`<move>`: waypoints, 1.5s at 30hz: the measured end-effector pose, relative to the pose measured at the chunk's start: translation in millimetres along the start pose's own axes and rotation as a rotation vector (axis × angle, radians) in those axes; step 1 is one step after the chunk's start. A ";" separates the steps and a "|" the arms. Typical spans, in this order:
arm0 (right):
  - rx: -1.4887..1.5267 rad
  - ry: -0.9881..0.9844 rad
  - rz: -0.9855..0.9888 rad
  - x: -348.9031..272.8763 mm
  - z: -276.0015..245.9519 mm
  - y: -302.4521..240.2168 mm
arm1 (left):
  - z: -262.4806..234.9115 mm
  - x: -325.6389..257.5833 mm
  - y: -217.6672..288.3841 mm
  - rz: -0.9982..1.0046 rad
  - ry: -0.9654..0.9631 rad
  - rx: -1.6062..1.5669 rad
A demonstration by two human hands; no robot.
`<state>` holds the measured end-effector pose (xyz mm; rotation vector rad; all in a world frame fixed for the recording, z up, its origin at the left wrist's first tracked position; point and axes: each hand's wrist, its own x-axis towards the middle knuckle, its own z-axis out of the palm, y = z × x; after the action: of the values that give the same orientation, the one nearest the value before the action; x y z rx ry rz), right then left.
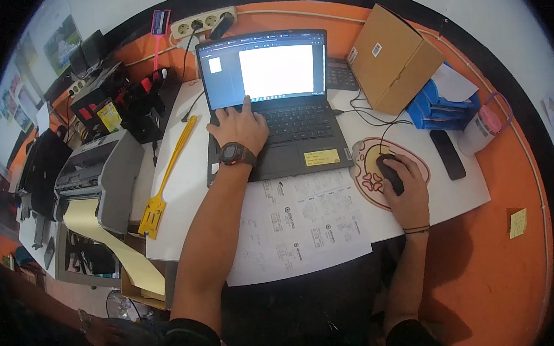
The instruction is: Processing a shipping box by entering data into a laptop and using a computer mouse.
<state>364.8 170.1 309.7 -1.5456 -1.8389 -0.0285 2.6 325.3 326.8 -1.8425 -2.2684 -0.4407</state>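
An opened black laptop (pixel 311 117) stands on the white desk, its screen (pixel 277 68) lit with a mostly white page. My left hand (pixel 241 129) lies over the left side of its keyboard, fingers spread, the index fingertip reaching toward the lower edge of the screen. A dark watch is on that wrist. My right hand (pixel 408 187) is curved over a black corded mouse (pixel 389 174), which rests on a round patterned mouse pad (pixel 359 152). Printed paper sheets (pixel 306 234) lie in front of the laptop, partly under it. A yellow sticky note (pixel 322 157) is on the palm rest.
Left of the laptop lie a yellow fly swatter (pixel 169 170) and a printer (pixel 102 174) trailing yellowish paper. At the right are a cardboard box (pixel 390 58), blue trays (pixel 441 109), a phone (pixel 447 155) and a tumbler (pixel 480 132). Another person's hand (pixel 103 336) shows at lower left.
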 end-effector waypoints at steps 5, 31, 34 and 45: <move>0.021 -0.006 -0.014 0.9 2.1 -0.5 | -1.3 0.9 -3.3 -0.013 -0.015 -0.013; 0.042 -0.088 -0.045 3.5 -1.0 -5.8 | 10.4 -1.5 -6.9 0.002 0.053 -0.060; 0.049 -0.098 -0.052 2.1 -2.9 -4.8 | 7.5 -5.2 -2.7 -0.003 0.055 -0.049; 0.012 -0.116 -0.016 3.2 -2.8 -2.6 | 1.4 -2.6 -1.6 -0.010 -0.010 -0.019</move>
<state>363.9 170.8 314.6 -1.5530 -1.9383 0.0662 1.6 323.0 324.5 -1.8471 -2.2894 -0.4569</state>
